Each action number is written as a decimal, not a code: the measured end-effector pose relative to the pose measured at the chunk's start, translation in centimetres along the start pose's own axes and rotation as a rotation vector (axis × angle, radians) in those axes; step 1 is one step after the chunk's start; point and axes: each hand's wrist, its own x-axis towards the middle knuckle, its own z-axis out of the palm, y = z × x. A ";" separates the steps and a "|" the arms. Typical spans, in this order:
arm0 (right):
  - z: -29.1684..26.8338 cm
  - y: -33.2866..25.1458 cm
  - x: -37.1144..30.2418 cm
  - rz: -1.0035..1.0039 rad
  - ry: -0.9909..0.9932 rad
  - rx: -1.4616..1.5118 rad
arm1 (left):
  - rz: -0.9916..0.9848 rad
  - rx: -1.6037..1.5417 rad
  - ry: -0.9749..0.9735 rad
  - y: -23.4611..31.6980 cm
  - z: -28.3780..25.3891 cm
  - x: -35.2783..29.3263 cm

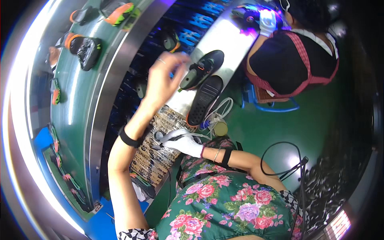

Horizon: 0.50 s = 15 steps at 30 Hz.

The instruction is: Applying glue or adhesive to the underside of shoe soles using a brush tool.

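Note:
My bare left hand (166, 76) hovers over the bench's left edge, thumb and fingers apart and a little blurred, with nothing seen between them. Just right of its fingertips a dark shoe (202, 70) with orange and green trim rests on the white bench (208, 42). A black sole (205, 100), perforated at its near end and orange-edged, lies beside the shoe. My right hand (184, 145), in a white glove, is closed around a grey hand tool (159, 137) with a pale cord, above the tape-wrapped bench end (154, 154). The tool's exact kind is unclear.
A conveyor (74, 108) carrying shoe parts runs along the left behind a metal rail (105, 88). More shoes (171, 42) sit on a dark line beside the bench. A gloved co-worker (296, 60) sits far right. A yellowish jar (220, 129) and coiled tubing (224, 108) are beside the bench.

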 end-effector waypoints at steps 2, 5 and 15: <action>0.0 0.5 0.5 0.058 -0.013 0.051 | -0.207 -0.102 -0.369 -3.1 4.9 -4.9; 0.5 2.0 0.4 0.067 -0.011 0.070 | -0.556 0.090 -0.777 -10.9 11.9 -11.5; 2.8 5.2 -1.6 0.203 -0.070 0.213 | -0.683 0.191 -0.707 -13.3 16.1 -13.0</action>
